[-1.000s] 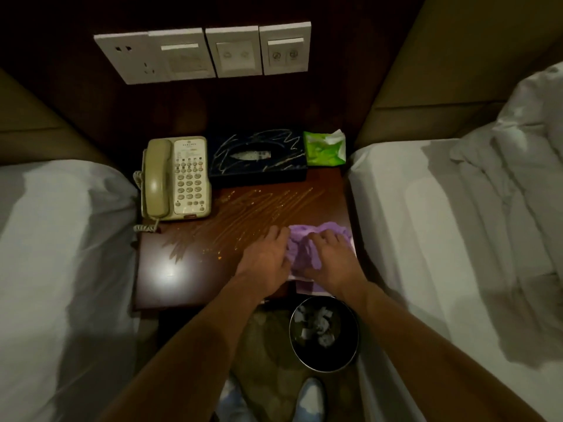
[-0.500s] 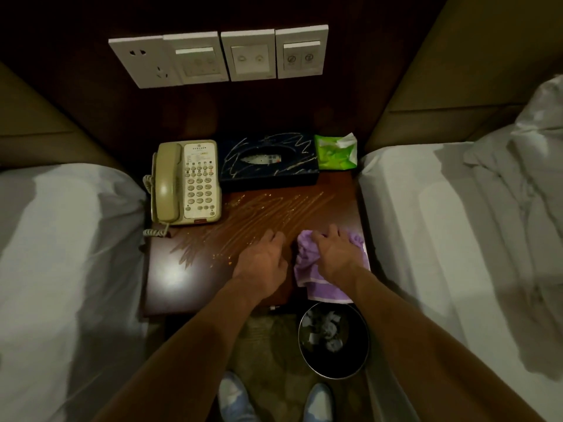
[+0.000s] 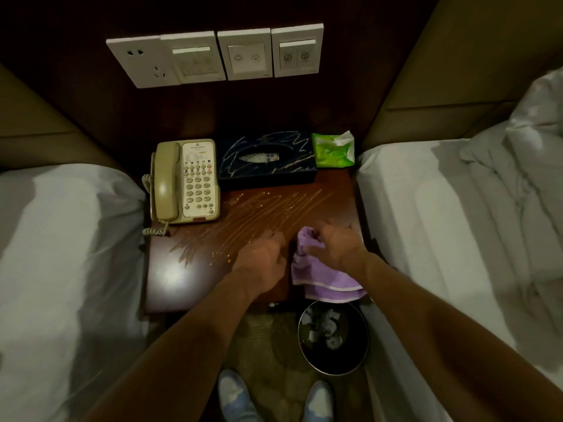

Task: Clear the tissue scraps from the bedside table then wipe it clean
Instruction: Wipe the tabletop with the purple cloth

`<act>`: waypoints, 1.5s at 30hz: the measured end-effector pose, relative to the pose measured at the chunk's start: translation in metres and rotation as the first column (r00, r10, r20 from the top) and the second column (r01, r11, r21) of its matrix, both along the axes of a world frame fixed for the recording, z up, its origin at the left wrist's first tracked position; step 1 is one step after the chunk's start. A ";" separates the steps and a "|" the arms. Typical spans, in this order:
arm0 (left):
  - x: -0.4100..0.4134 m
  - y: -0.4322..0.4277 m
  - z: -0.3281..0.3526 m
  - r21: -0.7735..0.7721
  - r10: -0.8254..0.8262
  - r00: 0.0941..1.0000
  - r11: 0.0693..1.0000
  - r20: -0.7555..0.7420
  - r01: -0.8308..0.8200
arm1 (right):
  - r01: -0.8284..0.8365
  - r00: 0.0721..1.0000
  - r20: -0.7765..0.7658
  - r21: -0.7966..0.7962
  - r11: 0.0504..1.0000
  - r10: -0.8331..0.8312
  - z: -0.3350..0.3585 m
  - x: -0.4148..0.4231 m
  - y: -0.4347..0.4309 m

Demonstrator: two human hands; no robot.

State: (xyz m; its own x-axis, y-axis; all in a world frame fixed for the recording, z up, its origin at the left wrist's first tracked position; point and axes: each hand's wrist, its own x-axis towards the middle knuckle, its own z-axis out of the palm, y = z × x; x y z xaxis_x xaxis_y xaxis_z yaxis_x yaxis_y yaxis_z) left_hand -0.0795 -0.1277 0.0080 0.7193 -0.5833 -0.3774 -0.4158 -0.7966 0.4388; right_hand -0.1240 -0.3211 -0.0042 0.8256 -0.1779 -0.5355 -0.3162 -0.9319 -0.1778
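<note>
A dark wooden bedside table carries streaky smears and small crumbs across its middle. My right hand grips a bunched purple cloth at the table's front right; the cloth's lower part hangs over the edge. My left hand rests palm down on the wood just left of the cloth, fingers curled, holding nothing. On the floor under the front right corner stands a round black bin with crumpled tissue scraps inside.
A beige telephone sits at the back left, a dark tissue box behind the smears, a green tissue pack at the back right. White beds flank both sides. Wall switch plates hang above. My shoes are below.
My right hand has gathered the flat cloth into a bunch and lifted part of it. My left hand has come off the cloth and now rests on bare wood.
</note>
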 end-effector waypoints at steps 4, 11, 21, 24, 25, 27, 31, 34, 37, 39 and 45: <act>-0.003 -0.002 0.002 0.007 -0.003 1.000 1.000 -0.015 0.003 | -0.011 1.000 -0.020 -0.106 0.994 0.009 0.001 -0.002 0.004; -0.008 -0.001 0.005 0.007 -0.024 0.999 1.000 -0.049 0.024 | -0.070 0.997 0.015 -0.131 0.989 0.072 -0.003 -0.003 0.009; 0.016 0.014 0.016 0.042 0.024 0.999 0.999 -0.032 -0.023 | -0.115 0.990 0.068 -0.145 0.983 0.126 0.012 0.014 0.015; 0.027 0.029 0.016 0.057 0.039 0.999 0.998 -0.017 -0.038 | -0.135 0.989 0.052 -0.119 0.984 0.141 0.014 0.018 0.022; 0.030 0.034 0.015 0.064 0.049 0.999 0.997 -0.012 -0.048 | -0.136 0.989 0.043 -0.105 0.985 0.141 0.016 0.019 0.024; 0.034 0.045 0.012 0.086 0.070 0.997 0.994 -0.023 -0.067 | -0.102 0.994 0.022 -0.040 0.994 0.103 0.015 0.021 0.026; 0.034 0.059 0.003 0.129 0.067 0.984 0.991 -0.165 -0.046 | -0.058 0.994 -0.085 0.060 0.996 0.063 0.016 0.022 0.025; 0.031 0.053 0.004 0.114 0.112 0.936 0.990 -0.334 -0.078 | -0.012 0.998 -0.058 0.099 0.995 0.018 0.023 0.030 0.023; 0.026 0.035 0.015 0.082 0.299 0.752 0.947 -0.588 -0.312 | 0.090 0.993 0.043 0.265 0.960 -0.106 0.039 0.043 0.023; 0.021 0.023 0.023 0.068 0.366 0.533 0.866 -0.763 -0.496 | 0.119 0.970 0.153 0.370 0.921 -0.187 0.055 0.046 0.026; 0.023 0.008 0.032 -0.078 0.247 0.226 0.494 -0.942 -0.866 | 0.091 0.837 0.394 0.586 0.805 -0.381 0.100 0.038 0.044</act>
